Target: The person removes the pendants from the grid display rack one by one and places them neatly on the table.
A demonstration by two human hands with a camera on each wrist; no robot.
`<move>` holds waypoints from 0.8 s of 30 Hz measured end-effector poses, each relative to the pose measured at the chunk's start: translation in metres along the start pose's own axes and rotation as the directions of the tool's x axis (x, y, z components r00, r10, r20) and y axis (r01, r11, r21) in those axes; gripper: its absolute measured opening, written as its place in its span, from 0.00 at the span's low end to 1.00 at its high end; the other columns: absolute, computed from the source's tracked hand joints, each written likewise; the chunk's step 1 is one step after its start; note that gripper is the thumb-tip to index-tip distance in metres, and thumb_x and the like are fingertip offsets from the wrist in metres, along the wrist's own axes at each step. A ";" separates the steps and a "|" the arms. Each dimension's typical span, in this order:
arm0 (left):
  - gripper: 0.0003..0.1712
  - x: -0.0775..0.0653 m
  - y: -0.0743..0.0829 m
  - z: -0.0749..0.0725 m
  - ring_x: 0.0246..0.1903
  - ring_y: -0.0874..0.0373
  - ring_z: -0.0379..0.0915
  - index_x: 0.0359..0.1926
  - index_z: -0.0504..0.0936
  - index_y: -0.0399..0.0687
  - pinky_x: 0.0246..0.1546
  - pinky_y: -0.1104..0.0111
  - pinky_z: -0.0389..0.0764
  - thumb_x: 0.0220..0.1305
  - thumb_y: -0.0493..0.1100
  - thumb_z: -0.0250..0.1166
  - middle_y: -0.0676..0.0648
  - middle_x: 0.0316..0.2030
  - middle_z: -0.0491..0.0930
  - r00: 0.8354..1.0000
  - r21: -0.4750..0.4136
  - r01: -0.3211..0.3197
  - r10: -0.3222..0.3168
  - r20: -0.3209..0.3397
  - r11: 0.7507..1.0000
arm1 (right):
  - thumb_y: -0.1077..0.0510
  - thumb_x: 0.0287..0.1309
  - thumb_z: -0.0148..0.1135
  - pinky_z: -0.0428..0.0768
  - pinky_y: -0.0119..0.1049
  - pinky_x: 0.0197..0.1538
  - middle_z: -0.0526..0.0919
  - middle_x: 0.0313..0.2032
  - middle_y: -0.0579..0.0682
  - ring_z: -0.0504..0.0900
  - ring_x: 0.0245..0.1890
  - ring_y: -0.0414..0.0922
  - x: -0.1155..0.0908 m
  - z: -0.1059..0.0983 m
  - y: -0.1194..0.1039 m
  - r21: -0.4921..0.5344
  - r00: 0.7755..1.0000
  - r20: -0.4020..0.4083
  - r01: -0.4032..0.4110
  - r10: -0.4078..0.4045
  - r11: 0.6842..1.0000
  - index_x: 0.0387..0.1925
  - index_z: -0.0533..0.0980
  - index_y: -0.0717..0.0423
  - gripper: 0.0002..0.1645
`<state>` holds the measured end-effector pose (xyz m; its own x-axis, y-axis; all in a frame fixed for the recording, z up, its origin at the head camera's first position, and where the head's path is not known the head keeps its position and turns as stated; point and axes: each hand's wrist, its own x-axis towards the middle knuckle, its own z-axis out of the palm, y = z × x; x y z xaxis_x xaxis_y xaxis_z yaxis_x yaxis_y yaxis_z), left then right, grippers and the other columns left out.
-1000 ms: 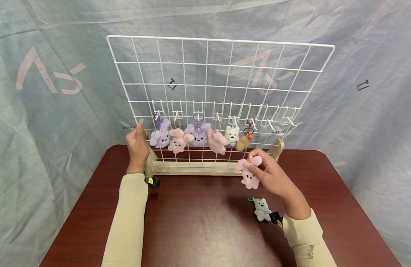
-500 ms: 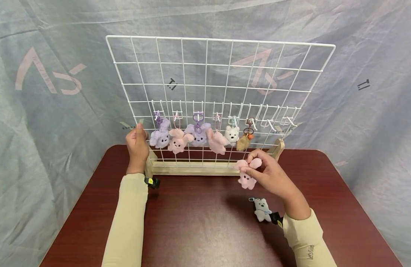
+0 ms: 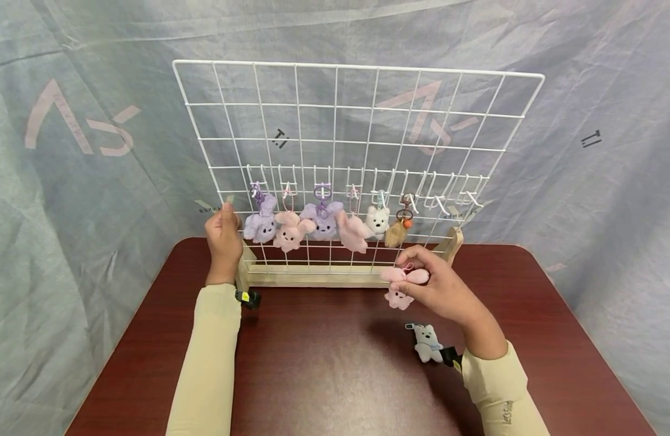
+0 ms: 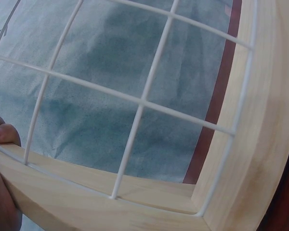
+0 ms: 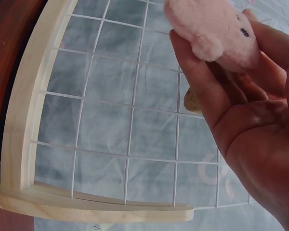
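Observation:
Between thumb and fingertips, my right hand [image 3: 440,287] pinches a pink plush bunny keychain [image 3: 398,300] near its ears, in front of the rack's lower right. A thin pink loop [image 3: 408,266] pokes up above the ears. In the right wrist view the bunny's body [image 5: 214,33] fills the top, beside my fingers. At the rack's left side, my left hand [image 3: 224,239] grips the wooden upright of the white wire grid rack [image 3: 336,142]; fingers [image 4: 5,134] show at its edge in the left wrist view. A white plush bear keychain [image 3: 426,344] lies on the table by my right wrist.
Along the grid's hooks hang purple bunnies [image 3: 261,227], pink bunnies [image 3: 292,233], a white bear [image 3: 378,221] and a brown furry charm [image 3: 396,235]. Two bare hooks [image 3: 437,203] stick out at right. The rack's wooden base [image 3: 318,277] stands on the dark red table [image 3: 324,363].
The pink bunny has tipped in my right fingers, its ears now spread sideways and its body lower and partly hidden. Its pink loop has come into view. My left hand stays in place.

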<state>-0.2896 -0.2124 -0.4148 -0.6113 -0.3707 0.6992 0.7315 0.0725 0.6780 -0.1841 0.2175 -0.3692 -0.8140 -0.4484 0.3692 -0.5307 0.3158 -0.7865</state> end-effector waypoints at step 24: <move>0.37 0.000 0.000 0.000 0.15 0.65 0.47 0.16 0.53 0.31 0.23 0.71 0.52 0.83 0.44 0.52 0.58 0.13 0.53 1.000 0.004 -0.027 0.027 0.007 1.000 | 0.68 0.58 0.76 0.86 0.31 0.39 0.85 0.39 0.54 0.84 0.36 0.35 -0.003 0.004 0.001 0.006 0.987 0.137 -0.085 0.083 0.996 0.48 0.79 0.56 0.19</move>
<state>-0.2901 -0.2121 -0.4148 -0.5933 -0.3620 0.7190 0.7468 0.0860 0.6595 -0.1806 0.2156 -0.3730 -0.8155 -0.5306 0.2311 -0.4580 0.3475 -0.8182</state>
